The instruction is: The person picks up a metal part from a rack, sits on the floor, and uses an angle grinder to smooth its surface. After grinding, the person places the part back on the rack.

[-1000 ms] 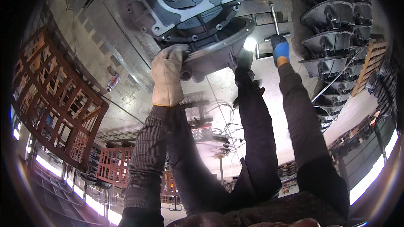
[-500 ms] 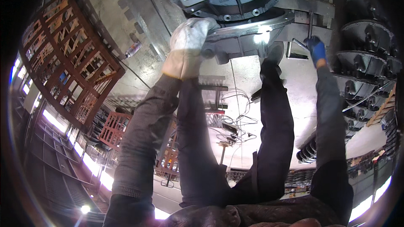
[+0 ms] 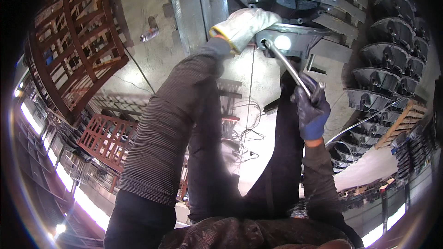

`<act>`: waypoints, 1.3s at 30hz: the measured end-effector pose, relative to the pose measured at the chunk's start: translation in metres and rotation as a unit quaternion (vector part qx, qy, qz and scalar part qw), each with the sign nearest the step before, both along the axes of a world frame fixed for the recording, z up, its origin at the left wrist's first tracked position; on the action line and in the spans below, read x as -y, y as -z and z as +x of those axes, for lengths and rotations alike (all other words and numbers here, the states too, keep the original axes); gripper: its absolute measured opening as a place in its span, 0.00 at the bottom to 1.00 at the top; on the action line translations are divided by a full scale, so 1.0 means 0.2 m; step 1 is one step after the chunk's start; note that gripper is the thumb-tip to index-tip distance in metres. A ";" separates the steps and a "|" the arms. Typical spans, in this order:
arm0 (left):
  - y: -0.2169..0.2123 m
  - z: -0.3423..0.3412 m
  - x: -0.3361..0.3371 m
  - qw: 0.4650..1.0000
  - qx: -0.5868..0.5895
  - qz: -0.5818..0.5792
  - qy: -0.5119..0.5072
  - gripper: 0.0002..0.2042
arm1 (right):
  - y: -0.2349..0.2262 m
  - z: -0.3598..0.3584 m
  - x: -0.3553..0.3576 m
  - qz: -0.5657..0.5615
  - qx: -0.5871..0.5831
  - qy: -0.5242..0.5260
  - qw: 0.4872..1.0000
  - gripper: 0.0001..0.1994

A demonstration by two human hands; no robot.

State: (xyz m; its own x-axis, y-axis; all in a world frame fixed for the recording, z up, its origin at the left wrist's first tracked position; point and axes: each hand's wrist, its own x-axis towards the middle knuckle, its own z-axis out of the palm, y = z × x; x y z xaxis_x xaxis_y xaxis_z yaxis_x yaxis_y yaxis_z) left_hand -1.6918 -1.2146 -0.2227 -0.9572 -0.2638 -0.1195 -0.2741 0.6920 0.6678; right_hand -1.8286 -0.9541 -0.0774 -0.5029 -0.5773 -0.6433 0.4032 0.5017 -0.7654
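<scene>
A big grey cast-metal housing (image 3: 318, 40) with a flange and bolt holes is in front of me at the top of the view. My left hand (image 3: 247, 26), in a white work glove with a yellow cuff edge, is closed over the housing's left rim; its fingertips are partly hidden. In a dark blue glove, my right hand (image 3: 312, 110) grips a silver bent-bar wrench (image 3: 290, 68). The wrench slants up and left, and its far end meets a round hole in the housing's near side. Whether it sits inside the hole is hard to tell.
Dark castings (image 3: 385, 60) stand stacked on the right, near a wooden pallet (image 3: 404, 124). A brown slatted metal rack (image 3: 78, 41) rises at left. A spray can (image 3: 149, 35) lies on the floor beside steel rails (image 3: 196, 14). Cables (image 3: 247, 133) trail between my legs.
My right hand has swung left and toward me with the wrench, whose end is now at the housing's hole. The housing appears farther right, and my left hand remains on its rim.
</scene>
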 end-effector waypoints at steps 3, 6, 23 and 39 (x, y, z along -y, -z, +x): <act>0.03 0.01 -0.03 0.999 0.008 0.026 -0.018 0.21 | 0.12 0.13 0.04 0.017 -0.129 -0.080 0.988 0.19; 0.00 0.01 -0.06 0.997 -0.037 -0.015 -0.061 0.15 | 0.12 0.19 0.02 0.104 -0.169 -0.186 0.962 0.27; -0.04 0.10 -0.19 0.982 0.057 0.152 -0.097 0.19 | 0.23 0.44 0.11 -0.036 0.400 0.266 0.876 0.14; -0.07 0.09 -0.16 0.979 0.076 0.161 -0.098 0.15 | 0.03 0.45 0.07 0.095 0.175 0.059 0.978 0.13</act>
State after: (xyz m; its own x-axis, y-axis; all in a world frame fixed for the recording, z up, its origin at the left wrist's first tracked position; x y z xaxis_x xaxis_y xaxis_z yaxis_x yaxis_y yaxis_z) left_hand -1.6738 -1.1829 -0.2090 -0.8570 -0.3654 -0.3634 -0.4932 0.3768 0.7841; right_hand -1.7393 -0.9677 -0.0826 -0.2882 -0.3816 -0.8783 0.6869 0.5566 -0.4673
